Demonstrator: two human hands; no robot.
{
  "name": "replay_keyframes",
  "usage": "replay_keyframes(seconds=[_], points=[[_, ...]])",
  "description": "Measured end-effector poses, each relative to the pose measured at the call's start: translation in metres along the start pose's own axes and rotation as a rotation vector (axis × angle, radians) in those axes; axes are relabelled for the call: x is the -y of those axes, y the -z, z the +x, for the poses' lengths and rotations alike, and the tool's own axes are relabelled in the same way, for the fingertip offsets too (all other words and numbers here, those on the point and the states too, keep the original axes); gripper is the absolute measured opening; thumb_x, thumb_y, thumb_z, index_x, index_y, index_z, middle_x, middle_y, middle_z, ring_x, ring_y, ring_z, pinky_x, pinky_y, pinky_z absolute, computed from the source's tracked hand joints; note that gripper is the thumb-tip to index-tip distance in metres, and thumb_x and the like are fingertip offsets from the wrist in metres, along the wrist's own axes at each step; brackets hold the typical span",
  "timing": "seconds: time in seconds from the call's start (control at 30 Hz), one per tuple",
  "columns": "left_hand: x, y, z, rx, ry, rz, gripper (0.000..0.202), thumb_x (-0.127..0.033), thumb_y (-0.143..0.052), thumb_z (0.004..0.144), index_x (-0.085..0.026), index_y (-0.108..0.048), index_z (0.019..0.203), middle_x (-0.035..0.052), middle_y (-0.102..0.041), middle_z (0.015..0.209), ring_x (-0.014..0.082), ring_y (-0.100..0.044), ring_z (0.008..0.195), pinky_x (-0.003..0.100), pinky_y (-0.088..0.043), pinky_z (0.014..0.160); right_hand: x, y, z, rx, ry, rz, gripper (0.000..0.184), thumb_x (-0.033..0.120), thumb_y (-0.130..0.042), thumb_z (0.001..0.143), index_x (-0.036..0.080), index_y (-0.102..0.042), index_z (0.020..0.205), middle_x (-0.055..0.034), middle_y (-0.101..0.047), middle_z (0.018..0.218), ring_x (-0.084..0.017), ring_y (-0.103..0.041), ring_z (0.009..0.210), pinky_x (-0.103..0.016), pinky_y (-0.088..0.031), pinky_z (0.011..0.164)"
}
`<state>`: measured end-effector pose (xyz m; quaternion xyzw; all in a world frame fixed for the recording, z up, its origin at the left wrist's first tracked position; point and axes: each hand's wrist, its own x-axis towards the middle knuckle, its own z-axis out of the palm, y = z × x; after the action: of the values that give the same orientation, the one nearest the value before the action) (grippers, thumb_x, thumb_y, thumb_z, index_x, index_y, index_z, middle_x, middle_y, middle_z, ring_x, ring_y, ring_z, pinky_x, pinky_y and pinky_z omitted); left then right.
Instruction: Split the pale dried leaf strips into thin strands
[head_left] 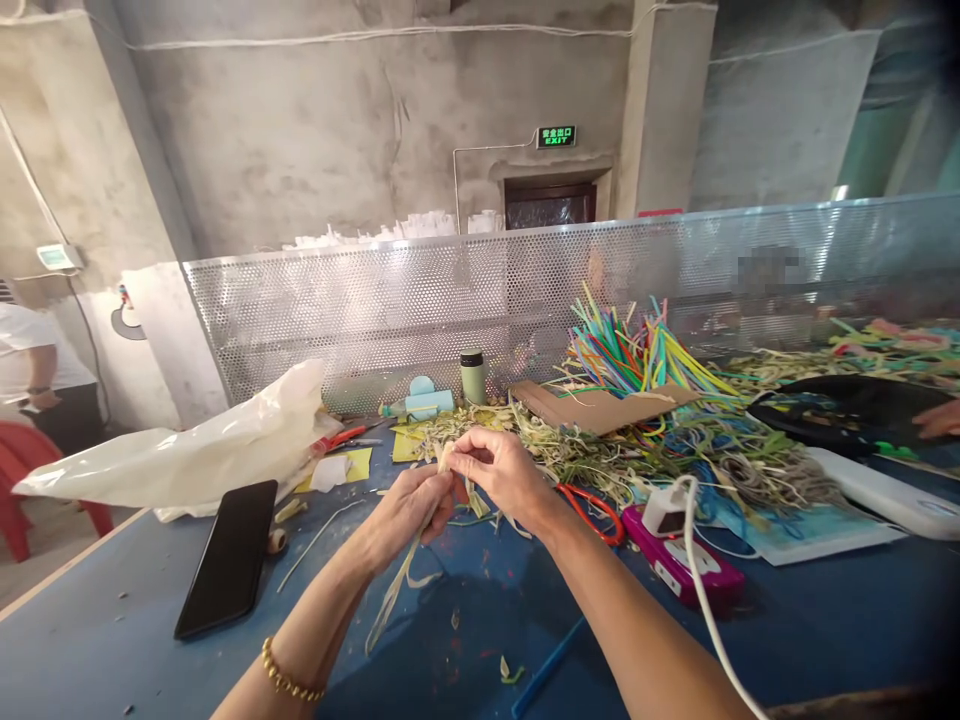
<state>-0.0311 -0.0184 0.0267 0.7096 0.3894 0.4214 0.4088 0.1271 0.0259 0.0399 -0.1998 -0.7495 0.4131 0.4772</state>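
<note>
Pale, dry husk-like strips [395, 592] run through my left hand [417, 502], which is closed around them, and their loose ends hang down toward the table. My right hand [491, 468] pinches the upper end of the same strips, its thumb and forefinger touching beside the left fingers. The exact fold or knot between the fingertips is hidden. Just beyond both hands lies a heap of dried greenish plant strips [570, 455]. Scissors with red-orange handles [600, 520] lie partly under that heap, right of my right wrist.
On the blue table [450, 660] a black phone [229, 560] and a white plastic bag [187, 455] lie left. Behind stand a green flask [472, 378] and colourful pipe cleaners [622, 350]. A magenta power strip [682, 565] with a white cable is right; another person's hand [941, 420] shows far right.
</note>
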Motion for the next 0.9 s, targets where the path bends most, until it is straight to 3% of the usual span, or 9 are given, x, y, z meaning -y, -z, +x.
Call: replay_keyframes(seconds=[0.13, 0.23, 0.3, 0.4, 0.53, 0.73, 0.83, 0.9], points=[[0.0040, 0.0020, 0.0024, -0.009, 0.008, -0.018, 0.037, -0.039, -0.036, 0.094, -0.015, -0.055, 0.073, -0.0054, -0.039, 0.048, 0.0085, -0.031, 0.043, 0.024, -0.027, 0.046, -0.0042, -0.0011, 0.0017, -0.042, -0.059, 0.039, 0.025, 0.039, -0.070, 0.079, 0.015, -0.065, 0.073, 0.0001, -0.062, 0.062, -0.011, -0.055, 0.054, -0.025, -0.044, 0.055], [0.0060, 0.0029, 0.0042, -0.054, -0.014, 0.056, 0.036, -0.035, -0.036, 0.093, -0.016, -0.053, 0.069, -0.0054, -0.036, 0.050, 0.0084, -0.031, 0.047, 0.023, -0.026, 0.047, -0.0058, 0.0009, 0.0018, -0.095, -0.171, 0.121, 0.031, 0.041, -0.075, 0.074, 0.015, -0.066, 0.087, 0.0002, -0.063, 0.066, -0.010, -0.052, 0.053, -0.023, -0.040, 0.051], [0.0067, 0.0032, 0.0047, -0.072, -0.035, 0.123, 0.035, -0.034, -0.035, 0.094, -0.016, -0.054, 0.071, -0.0050, -0.037, 0.052, 0.0085, -0.032, 0.048, 0.023, -0.027, 0.048, -0.0046, 0.0029, 0.0006, -0.032, -0.197, 0.136, 0.031, 0.042, -0.072, 0.077, 0.015, -0.067, 0.090, 0.0005, -0.062, 0.066, -0.008, -0.048, 0.052, -0.022, -0.035, 0.048], [0.0071, 0.0032, 0.0048, -0.058, -0.056, 0.150, 0.036, -0.034, -0.033, 0.095, -0.016, -0.055, 0.074, -0.0049, -0.038, 0.053, 0.0085, -0.033, 0.049, 0.022, -0.028, 0.049, -0.0014, 0.0039, -0.0012, 0.065, -0.170, 0.131, 0.028, 0.042, -0.068, 0.082, 0.015, -0.068, 0.083, -0.0006, -0.062, 0.069, -0.007, -0.045, 0.051, -0.021, -0.032, 0.047], [0.0062, 0.0026, 0.0047, -0.011, -0.033, 0.059, 0.034, -0.033, -0.034, 0.094, -0.015, -0.055, 0.073, -0.0056, -0.035, 0.052, 0.0081, -0.030, 0.048, 0.022, -0.026, 0.047, 0.0004, 0.0017, -0.0002, -0.061, -0.134, 0.105, 0.027, 0.040, -0.072, 0.076, 0.014, -0.069, 0.081, -0.0005, -0.062, 0.069, -0.007, -0.045, 0.050, -0.022, -0.034, 0.047], [0.0030, -0.0010, 0.0026, -0.041, -0.062, -0.041, 0.031, -0.045, -0.038, 0.095, -0.017, -0.050, 0.089, -0.0082, -0.037, 0.050, 0.0073, -0.027, 0.043, 0.020, -0.025, 0.043, 0.0021, 0.0008, 0.0012, -0.105, -0.088, 0.030, 0.028, 0.041, -0.071, 0.077, 0.014, -0.070, 0.074, -0.0005, -0.062, 0.061, -0.009, -0.048, 0.052, -0.023, -0.039, 0.050], [0.0043, -0.0034, 0.0045, -0.075, -0.078, -0.023, 0.035, -0.050, -0.036, 0.095, -0.018, -0.050, 0.092, -0.0066, -0.046, 0.052, 0.0075, -0.034, 0.040, 0.021, -0.028, 0.043, 0.0003, 0.0000, 0.0018, -0.152, -0.070, 0.016, 0.026, 0.040, -0.072, 0.076, 0.015, -0.070, 0.074, -0.0003, -0.062, 0.060, -0.010, -0.049, 0.052, -0.023, -0.039, 0.051], [0.0060, -0.0054, 0.0073, -0.129, -0.130, 0.017, 0.037, -0.051, -0.039, 0.095, -0.017, -0.052, 0.087, -0.0023, -0.054, 0.060, 0.0092, -0.046, 0.048, 0.022, -0.036, 0.050, -0.0021, -0.0009, 0.0023, -0.144, -0.054, 0.034, 0.025, 0.039, -0.070, 0.078, 0.015, -0.069, 0.074, -0.0003, -0.062, 0.059, -0.011, -0.053, 0.053, -0.025, -0.042, 0.053]])
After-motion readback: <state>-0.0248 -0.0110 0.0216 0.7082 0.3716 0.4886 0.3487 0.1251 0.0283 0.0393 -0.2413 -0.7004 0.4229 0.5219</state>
